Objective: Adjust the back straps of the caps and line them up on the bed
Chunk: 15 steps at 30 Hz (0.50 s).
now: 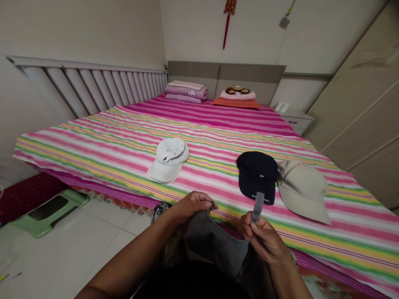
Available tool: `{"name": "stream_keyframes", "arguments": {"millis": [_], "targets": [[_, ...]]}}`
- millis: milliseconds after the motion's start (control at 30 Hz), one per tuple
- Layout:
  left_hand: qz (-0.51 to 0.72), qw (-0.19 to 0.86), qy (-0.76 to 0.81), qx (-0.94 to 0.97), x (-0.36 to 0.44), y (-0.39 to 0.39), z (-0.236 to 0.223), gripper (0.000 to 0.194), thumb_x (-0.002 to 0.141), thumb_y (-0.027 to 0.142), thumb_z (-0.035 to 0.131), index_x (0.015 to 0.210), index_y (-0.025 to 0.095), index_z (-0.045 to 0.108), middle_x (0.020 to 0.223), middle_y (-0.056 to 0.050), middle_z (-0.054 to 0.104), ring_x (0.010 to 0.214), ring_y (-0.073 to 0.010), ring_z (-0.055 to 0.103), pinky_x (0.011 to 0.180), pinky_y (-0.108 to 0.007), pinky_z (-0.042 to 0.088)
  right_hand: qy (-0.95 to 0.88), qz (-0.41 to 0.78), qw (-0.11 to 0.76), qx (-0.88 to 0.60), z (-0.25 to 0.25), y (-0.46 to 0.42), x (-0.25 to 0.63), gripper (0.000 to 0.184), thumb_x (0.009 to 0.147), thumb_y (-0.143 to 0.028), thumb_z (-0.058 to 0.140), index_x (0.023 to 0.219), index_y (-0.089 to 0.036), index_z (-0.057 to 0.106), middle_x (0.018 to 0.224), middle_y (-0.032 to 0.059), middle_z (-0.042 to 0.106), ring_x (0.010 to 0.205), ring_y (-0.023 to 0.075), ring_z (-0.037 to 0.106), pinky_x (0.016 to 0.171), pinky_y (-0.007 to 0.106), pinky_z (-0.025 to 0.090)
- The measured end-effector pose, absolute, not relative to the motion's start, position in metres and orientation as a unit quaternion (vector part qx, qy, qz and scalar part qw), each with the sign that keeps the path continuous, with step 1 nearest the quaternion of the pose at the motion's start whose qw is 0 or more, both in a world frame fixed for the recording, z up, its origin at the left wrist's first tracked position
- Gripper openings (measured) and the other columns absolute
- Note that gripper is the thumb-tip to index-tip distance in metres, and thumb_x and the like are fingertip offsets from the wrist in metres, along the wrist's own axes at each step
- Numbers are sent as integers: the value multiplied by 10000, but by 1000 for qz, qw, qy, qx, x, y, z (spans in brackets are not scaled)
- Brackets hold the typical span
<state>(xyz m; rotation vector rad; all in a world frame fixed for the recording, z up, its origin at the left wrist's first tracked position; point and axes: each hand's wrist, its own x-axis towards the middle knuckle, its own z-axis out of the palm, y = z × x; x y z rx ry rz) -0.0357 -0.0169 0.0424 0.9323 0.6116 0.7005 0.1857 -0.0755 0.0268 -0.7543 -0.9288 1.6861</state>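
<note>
Close to my body, a dark grey cap (218, 238) hangs between my two hands, its opening facing up. The fingers of my left hand (195, 205) pinch one side of its back edge, where a small dark piece sticks out. My right hand (263, 236) grips the other side, with the cap's grey strap (258, 206) standing up from the fingers. Beyond them on the bed lie a white cap (170, 160) to the left, a navy cap (258, 176) to the right and a beige cap (304, 189) touching or just beside the navy one.
The bed (124, 137) has a striped cover. Folded purple bedding (186, 92) and a pink and orange stack (237, 97) sit by the headboard (224, 74). A green stool (51, 211) stands on the floor at left; a nightstand (296, 120) is at the far right.
</note>
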Motion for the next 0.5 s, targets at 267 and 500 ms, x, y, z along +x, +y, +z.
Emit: {"name": "stream_keyframes", "arguments": {"millis": [267,500], "targets": [[320,803,289,412,-25,-20,52,229,614,266,691,776,104,688,629,-52,642,504,-82,533,508,-183,381,-374,686,499,-374,36,-79,176,238,750,-409,581,794,-176,596,361,-73,384,315,55,231,361,199,226],[309,813,277,410,-23,-22,59,242,559,155,695,795,104,699,660,-47,664,572,-95,567,560,-188,405,-390,668,520,-360,49,-71,176,156,673,-285,679,690,-150,602,617,-12,564,353,11,270,362,181,233]]}}
